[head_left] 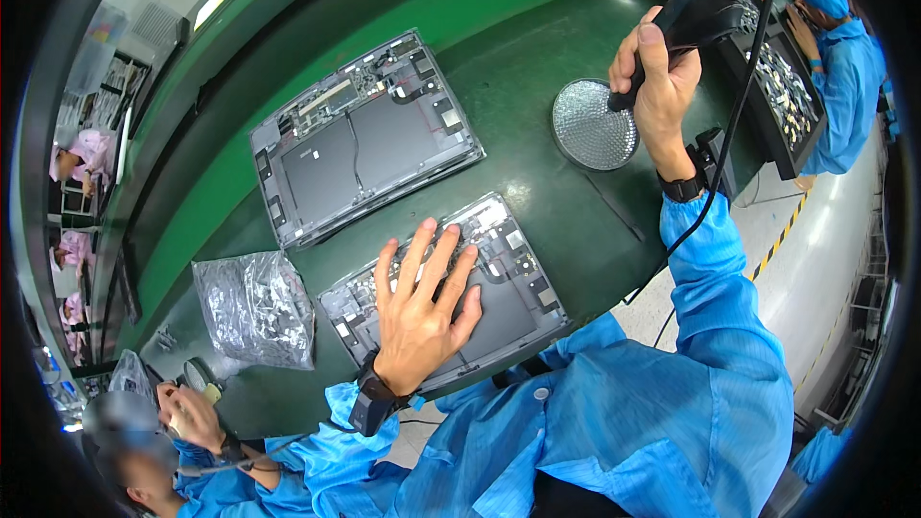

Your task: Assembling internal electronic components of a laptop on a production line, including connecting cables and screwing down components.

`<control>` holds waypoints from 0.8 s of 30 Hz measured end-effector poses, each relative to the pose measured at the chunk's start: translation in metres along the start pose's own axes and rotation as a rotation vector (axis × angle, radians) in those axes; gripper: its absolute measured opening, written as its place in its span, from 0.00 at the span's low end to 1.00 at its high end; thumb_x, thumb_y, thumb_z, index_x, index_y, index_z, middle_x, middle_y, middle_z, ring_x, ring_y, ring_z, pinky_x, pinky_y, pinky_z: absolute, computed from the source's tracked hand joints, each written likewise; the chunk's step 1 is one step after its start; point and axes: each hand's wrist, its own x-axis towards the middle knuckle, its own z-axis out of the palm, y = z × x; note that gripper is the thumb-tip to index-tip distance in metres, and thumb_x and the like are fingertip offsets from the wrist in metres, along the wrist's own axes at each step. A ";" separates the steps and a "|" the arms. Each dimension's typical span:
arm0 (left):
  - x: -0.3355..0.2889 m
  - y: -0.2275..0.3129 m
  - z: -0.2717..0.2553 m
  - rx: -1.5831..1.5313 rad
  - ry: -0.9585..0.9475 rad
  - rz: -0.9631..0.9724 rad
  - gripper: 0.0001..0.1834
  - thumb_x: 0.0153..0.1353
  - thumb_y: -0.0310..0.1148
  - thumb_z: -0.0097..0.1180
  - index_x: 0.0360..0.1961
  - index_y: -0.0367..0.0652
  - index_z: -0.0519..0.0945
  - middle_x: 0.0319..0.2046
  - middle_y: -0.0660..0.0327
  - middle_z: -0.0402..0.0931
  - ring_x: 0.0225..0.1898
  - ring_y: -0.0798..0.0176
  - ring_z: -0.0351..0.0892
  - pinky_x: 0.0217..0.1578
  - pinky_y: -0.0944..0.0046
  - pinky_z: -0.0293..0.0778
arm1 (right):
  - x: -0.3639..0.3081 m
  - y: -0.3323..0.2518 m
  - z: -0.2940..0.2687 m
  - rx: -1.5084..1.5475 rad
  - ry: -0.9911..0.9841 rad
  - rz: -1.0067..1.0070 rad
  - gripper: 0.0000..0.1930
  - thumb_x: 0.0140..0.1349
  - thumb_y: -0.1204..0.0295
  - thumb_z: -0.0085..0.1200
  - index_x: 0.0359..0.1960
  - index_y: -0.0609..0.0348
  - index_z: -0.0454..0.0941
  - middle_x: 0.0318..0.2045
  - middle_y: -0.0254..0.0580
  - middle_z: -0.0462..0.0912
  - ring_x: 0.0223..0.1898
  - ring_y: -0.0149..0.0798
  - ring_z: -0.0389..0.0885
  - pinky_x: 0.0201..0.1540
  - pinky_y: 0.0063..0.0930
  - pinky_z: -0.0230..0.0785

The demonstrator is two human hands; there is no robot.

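Observation:
My left hand lies with fingers spread over an opened laptop base, its fingertips at the exposed circuit boards. My right hand is raised at the right, its fingers wrapped round a black corded hand tool. What kind of tool it is, I cannot make out. Just left of that hand, a round dish with a silvery dimpled surface sits on the green table. Farther back lies a stack of similar opened laptop bases, with boards and a black battery showing on top.
A crumpled clear plastic bag with dark contents lies left of the near laptop base. Black trays of small parts stand at the far right. A black cable hangs past my right forearm. Co-workers are at both sides; one hand is at lower left.

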 end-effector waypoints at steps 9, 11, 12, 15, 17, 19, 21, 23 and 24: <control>0.008 -0.002 -0.001 -0.049 0.050 0.021 0.23 0.56 0.32 0.75 0.55 0.44 0.91 0.70 0.52 0.78 0.78 0.43 0.70 0.73 0.34 0.64 | 0.009 -0.051 0.030 0.070 0.018 -0.070 0.14 0.83 0.62 0.55 0.50 0.62 0.74 0.20 0.38 0.75 0.18 0.33 0.74 0.24 0.30 0.70; 0.014 -0.003 -0.001 -0.120 0.116 -0.013 0.21 0.55 0.31 0.76 0.51 0.44 0.92 0.67 0.53 0.80 0.76 0.43 0.72 0.72 0.36 0.65 | -0.009 -0.063 0.060 0.226 -0.060 -0.024 0.15 0.83 0.61 0.54 0.52 0.63 0.73 0.20 0.39 0.74 0.17 0.33 0.72 0.23 0.32 0.70; 0.018 -0.005 0.000 -0.201 0.184 -0.025 0.18 0.54 0.30 0.77 0.48 0.44 0.93 0.65 0.54 0.81 0.75 0.44 0.73 0.71 0.39 0.66 | -0.024 -0.068 0.080 0.255 -0.095 0.001 0.16 0.83 0.61 0.54 0.53 0.64 0.72 0.20 0.39 0.74 0.16 0.33 0.71 0.23 0.30 0.69; 0.034 -0.007 0.008 -0.360 0.231 -0.085 0.15 0.52 0.27 0.78 0.43 0.45 0.94 0.60 0.56 0.84 0.71 0.45 0.77 0.69 0.44 0.68 | -0.060 -0.062 0.109 0.283 -0.307 0.078 0.18 0.82 0.58 0.55 0.56 0.62 0.69 0.21 0.38 0.73 0.17 0.32 0.70 0.22 0.29 0.68; 0.037 -0.008 0.014 -0.401 0.220 -0.140 0.17 0.52 0.27 0.79 0.46 0.46 0.93 0.61 0.56 0.83 0.71 0.46 0.76 0.71 0.44 0.65 | -0.072 -0.064 0.118 0.234 -0.413 0.151 0.20 0.82 0.56 0.54 0.59 0.58 0.65 0.21 0.40 0.71 0.17 0.32 0.69 0.22 0.30 0.69; 0.036 -0.007 0.015 -0.423 0.206 -0.150 0.18 0.52 0.27 0.79 0.47 0.45 0.93 0.62 0.57 0.82 0.72 0.46 0.75 0.71 0.44 0.64 | -0.084 -0.061 0.125 0.238 -0.436 0.145 0.18 0.83 0.59 0.53 0.59 0.59 0.65 0.21 0.41 0.73 0.18 0.31 0.70 0.23 0.29 0.70; 0.034 -0.008 0.013 -0.453 0.176 -0.144 0.20 0.51 0.29 0.80 0.48 0.46 0.92 0.66 0.57 0.80 0.74 0.47 0.72 0.73 0.42 0.59 | -0.086 -0.056 0.129 0.259 -0.470 0.164 0.17 0.83 0.61 0.53 0.59 0.59 0.66 0.21 0.41 0.73 0.18 0.31 0.70 0.23 0.29 0.70; 0.033 -0.007 0.013 -0.459 0.178 -0.147 0.21 0.51 0.29 0.81 0.48 0.46 0.92 0.66 0.57 0.79 0.75 0.47 0.71 0.73 0.42 0.59 | -0.085 -0.051 0.130 0.273 -0.500 0.137 0.16 0.83 0.62 0.52 0.59 0.60 0.67 0.21 0.40 0.73 0.17 0.31 0.70 0.23 0.28 0.70; 0.033 -0.007 0.014 -0.462 0.182 -0.141 0.21 0.51 0.29 0.81 0.48 0.46 0.92 0.67 0.57 0.79 0.75 0.47 0.71 0.73 0.41 0.58 | -0.087 -0.050 0.129 0.275 -0.503 0.146 0.16 0.83 0.62 0.52 0.59 0.60 0.67 0.21 0.40 0.73 0.17 0.31 0.70 0.23 0.28 0.70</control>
